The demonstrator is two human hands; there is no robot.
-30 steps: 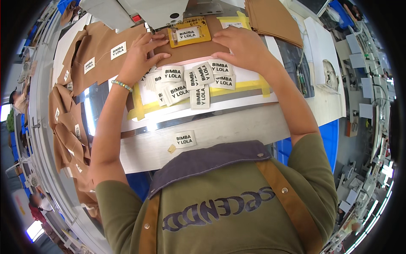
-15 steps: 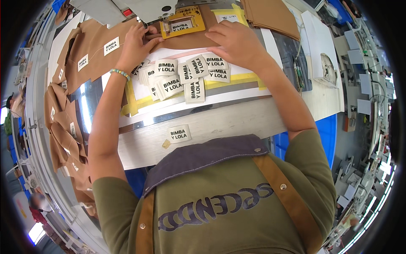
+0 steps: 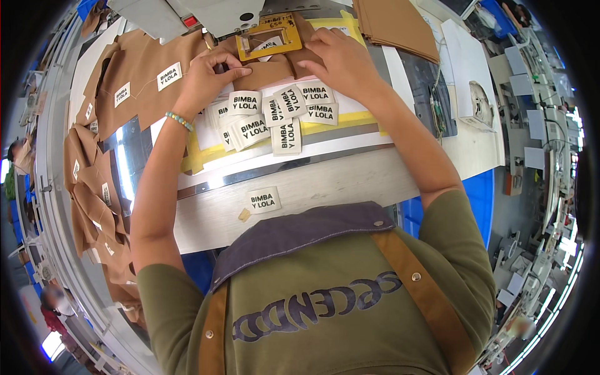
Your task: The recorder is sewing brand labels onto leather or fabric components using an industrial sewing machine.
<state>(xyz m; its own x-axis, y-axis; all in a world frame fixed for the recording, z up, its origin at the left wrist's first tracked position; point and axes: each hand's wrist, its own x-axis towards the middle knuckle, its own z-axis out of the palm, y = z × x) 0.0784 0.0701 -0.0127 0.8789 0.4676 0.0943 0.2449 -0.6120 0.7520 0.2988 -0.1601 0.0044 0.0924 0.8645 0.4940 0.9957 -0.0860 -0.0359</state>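
Note:
My left hand (image 3: 209, 78) pinches the edge of a brown fabric piece (image 3: 265, 75) with a folded-over edge, below a yellow template frame (image 3: 287, 39). A white printed label (image 3: 269, 44) shows tilted and partly hidden in the frame's window. My right hand (image 3: 337, 65) has bent, spread fingers by the frame's right side, over the fabric; I see nothing held in it. A loose pile of white printed labels (image 3: 253, 128) lies just below the hands. A grey sewing machine head (image 3: 222, 19) stands above them.
Brown pieces with labels (image 3: 147, 62) are spread at the left and hang down its side. A stack of brown sheets (image 3: 400, 28) lies at the back right, near a white box (image 3: 465, 75). A single label (image 3: 262, 199) lies on the front ledge. Blurred co-workers show at both rims.
The brown piece's edge is now folded up, and the label in the window has shifted and tilted. My left fingers have moved lower onto that fold; my right fingers have risen along the frame's side.

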